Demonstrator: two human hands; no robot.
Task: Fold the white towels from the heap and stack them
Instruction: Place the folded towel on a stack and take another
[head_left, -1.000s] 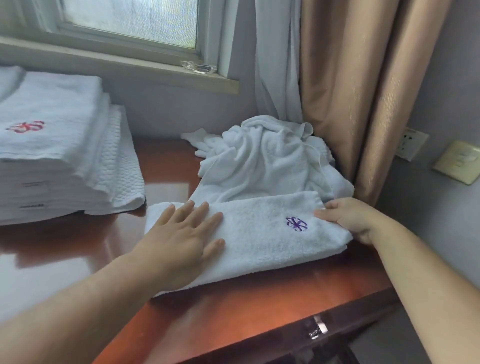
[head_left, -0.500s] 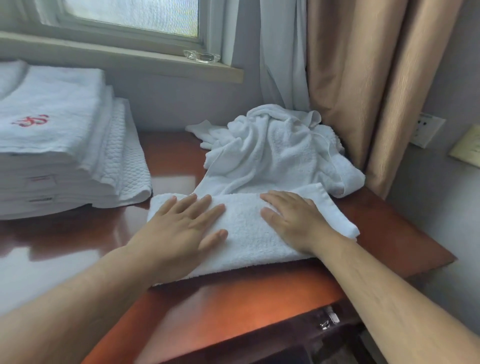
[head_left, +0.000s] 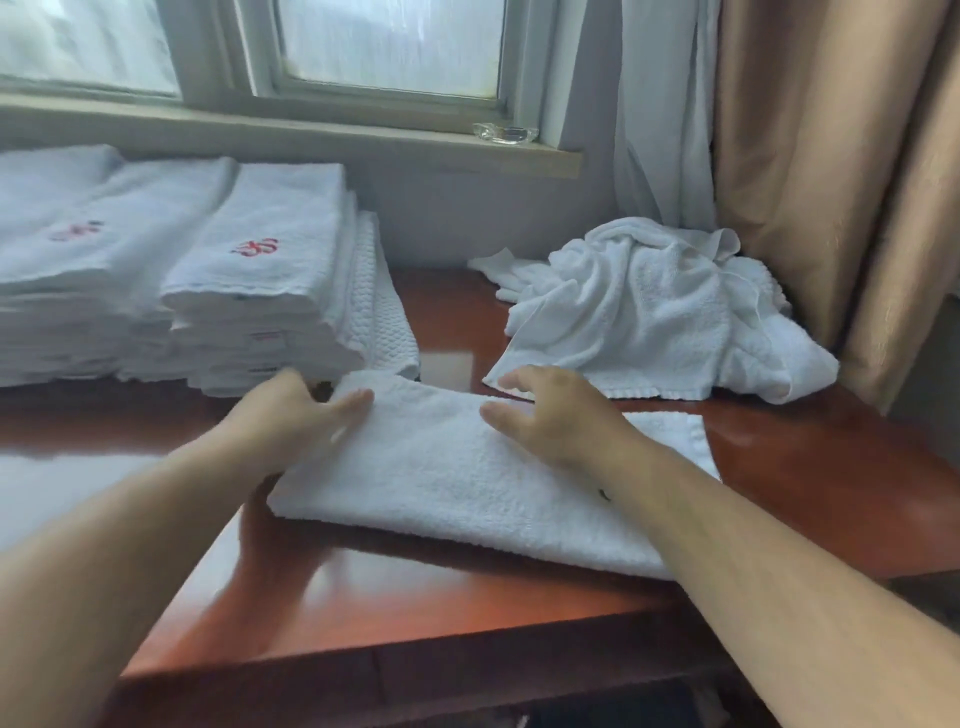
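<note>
A folded white towel (head_left: 441, 478) lies flat across a glossy red-brown bench (head_left: 467, 597), a long strip reaching from one bare hand to the other. The left grip (head_left: 306, 415) holds the towel's left end, thumb laid on top and fingers curled over its edge; motion blur softens the detail. The right grip (head_left: 550, 415) is open, fingers spread and relaxed, palm resting on the middle of the towel and holding nothing.

Just beyond the left grip stands a stack of folded towels (head_left: 260, 291), its top towel carrying a red embroidered emblem (head_left: 254, 247) whose shape cannot be read as letters. Small tags on the stack's edges are too blurred to read. A second stack (head_left: 62, 270), further left of that grip, bears a similar red mark.

Beyond the right grip and off to its right sits the rumpled heap (head_left: 649, 312), one corner near the fingertips. Behind the heap hang a white curtain (head_left: 665, 130) and a tan curtain (head_left: 831, 156). A clear glass dish (head_left: 504, 132) rests on the window sill (head_left: 311, 135).
</note>
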